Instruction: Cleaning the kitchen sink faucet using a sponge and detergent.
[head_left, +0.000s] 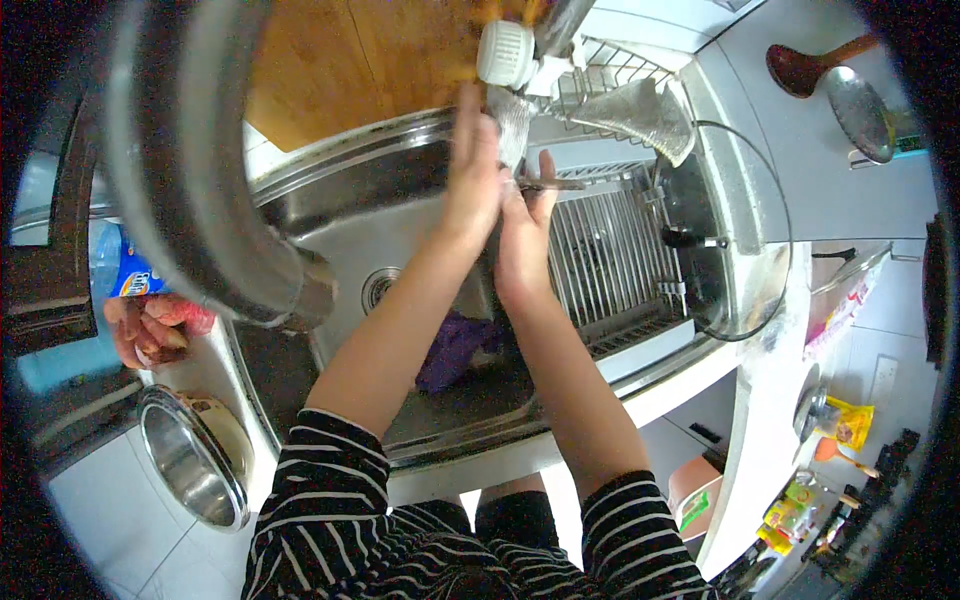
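Both my hands are raised under the white-capped faucet (508, 56), from which water (512, 124) runs beside them. My left hand (474, 184) is blurred, its fingers stretched up, its palm side against my right. My right hand (525, 229) has its thumb or a finger apart, and a thin dark metal utensil (559, 184) sticks out to the right between its digits. Which hand grips the utensil is hard to tell. Beneath my forearms a purple cloth (454, 352) lies in the steel sink (360, 206), near the drain (381, 289).
A dish rack (607, 259) stands right of the sink, with a glass lid (750, 300) beyond. A wire basket (615, 71) holds a mesh cloth (645, 116). A large ribbed pipe (202, 172) blocks the upper left. A steel bowl (191, 457) sits lower left.
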